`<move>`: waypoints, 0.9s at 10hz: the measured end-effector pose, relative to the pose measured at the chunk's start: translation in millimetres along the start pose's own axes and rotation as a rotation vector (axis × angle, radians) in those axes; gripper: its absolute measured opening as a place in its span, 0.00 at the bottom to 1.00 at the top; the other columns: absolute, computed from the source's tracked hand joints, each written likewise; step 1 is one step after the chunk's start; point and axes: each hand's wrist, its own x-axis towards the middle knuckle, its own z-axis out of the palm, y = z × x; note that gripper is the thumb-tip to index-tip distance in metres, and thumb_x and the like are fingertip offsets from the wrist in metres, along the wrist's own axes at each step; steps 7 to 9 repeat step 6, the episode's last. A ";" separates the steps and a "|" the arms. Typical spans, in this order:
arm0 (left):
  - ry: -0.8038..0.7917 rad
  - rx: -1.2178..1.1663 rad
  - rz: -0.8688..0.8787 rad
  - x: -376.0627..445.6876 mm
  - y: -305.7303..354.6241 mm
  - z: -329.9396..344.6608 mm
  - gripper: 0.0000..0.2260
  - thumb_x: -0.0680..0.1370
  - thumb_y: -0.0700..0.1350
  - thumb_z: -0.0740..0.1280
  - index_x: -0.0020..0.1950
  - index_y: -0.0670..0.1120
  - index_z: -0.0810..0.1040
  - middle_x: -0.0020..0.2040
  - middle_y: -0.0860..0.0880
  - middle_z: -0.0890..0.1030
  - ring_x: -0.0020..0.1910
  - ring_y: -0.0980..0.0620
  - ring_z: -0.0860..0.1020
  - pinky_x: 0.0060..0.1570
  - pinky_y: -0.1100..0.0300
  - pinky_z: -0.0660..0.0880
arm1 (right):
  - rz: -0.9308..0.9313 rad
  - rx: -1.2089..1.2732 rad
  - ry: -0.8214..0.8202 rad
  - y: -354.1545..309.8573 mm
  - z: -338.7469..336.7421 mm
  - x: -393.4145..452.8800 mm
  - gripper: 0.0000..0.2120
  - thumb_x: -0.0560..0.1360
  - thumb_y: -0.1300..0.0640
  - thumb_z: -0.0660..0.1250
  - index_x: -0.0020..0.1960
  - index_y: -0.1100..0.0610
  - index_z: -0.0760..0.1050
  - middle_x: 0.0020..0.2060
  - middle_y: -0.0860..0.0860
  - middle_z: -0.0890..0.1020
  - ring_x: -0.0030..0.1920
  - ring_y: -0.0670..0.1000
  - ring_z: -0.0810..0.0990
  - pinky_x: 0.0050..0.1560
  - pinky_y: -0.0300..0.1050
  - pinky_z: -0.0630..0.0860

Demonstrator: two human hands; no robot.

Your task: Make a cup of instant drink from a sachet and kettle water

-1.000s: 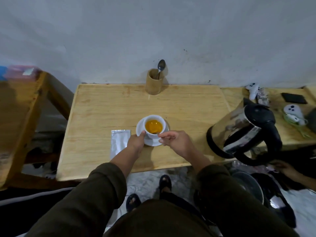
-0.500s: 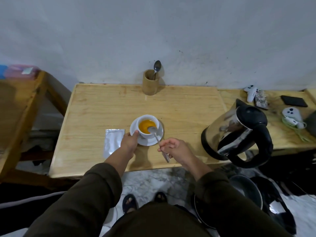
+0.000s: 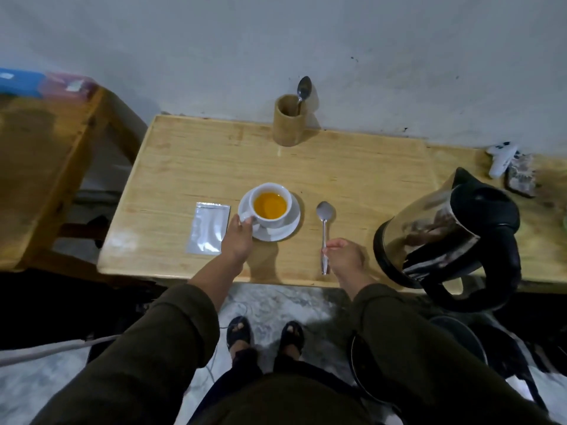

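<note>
Tabletop (image 3: 352,167): pale wood, visible grain, smooth, faint sheen near front edge. Cup (image 3: 270,220) and saucer (image 3: 293,223): white glazed ceramic, glossy. Sachet (image 3: 208,228): silver foil, creased, reflective. Spoon (image 3: 324,228): polished metal, dull grey reflections. Kettle (image 3: 429,234): mirror-bright steel body; lid and handle black plastic, semi-gloss. Holder (image 3: 288,121): light wood or bamboo, matt, smooth. Second spoon (image 3: 303,88) in holder: shiny metal. Wall (image 3: 214,56): grey plaster, matt, scuffed and speckled. Sleeves (image 3: 153,348): dark olive cloth, matt. Floor (image 3: 276,305): marbled stone, slightly glossy.
</note>
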 end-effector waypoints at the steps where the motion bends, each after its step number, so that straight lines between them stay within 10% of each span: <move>1: 0.021 0.035 0.051 -4.3 -3.4 2.5 0.20 0.83 0.52 0.51 0.72 0.48 0.67 0.71 0.44 0.71 0.69 0.43 0.69 0.66 0.52 0.66 | 0.005 -0.051 0.055 0.7 7.5 10.6 0.13 0.71 0.64 0.69 0.30 0.52 0.74 0.39 0.52 0.80 0.43 0.53 0.78 0.45 0.42 0.76; 3: 0.031 0.126 0.060 -7.7 -5.7 4.2 0.21 0.82 0.52 0.52 0.75 0.50 0.62 0.72 0.44 0.70 0.71 0.42 0.69 0.68 0.51 0.66 | -0.030 -0.102 0.081 -5.8 13.3 14.4 0.18 0.72 0.66 0.66 0.27 0.52 0.72 0.39 0.55 0.82 0.45 0.55 0.80 0.47 0.42 0.76; 5: 0.064 0.181 0.057 -8.9 -9.8 -3.5 0.22 0.82 0.49 0.54 0.75 0.45 0.62 0.73 0.43 0.70 0.72 0.42 0.68 0.69 0.52 0.63 | -0.065 -0.204 0.077 -14.4 0.5 10.2 0.07 0.74 0.63 0.66 0.48 0.59 0.82 0.50 0.55 0.83 0.54 0.56 0.80 0.45 0.38 0.68; 9: 0.111 0.124 0.048 -30.4 -21.9 -12.4 0.22 0.82 0.48 0.56 0.75 0.42 0.63 0.71 0.42 0.72 0.71 0.42 0.69 0.68 0.53 0.64 | -0.114 -0.264 0.065 -9.0 -9.3 -7.8 0.06 0.74 0.61 0.65 0.46 0.58 0.81 0.49 0.55 0.83 0.53 0.56 0.80 0.44 0.37 0.66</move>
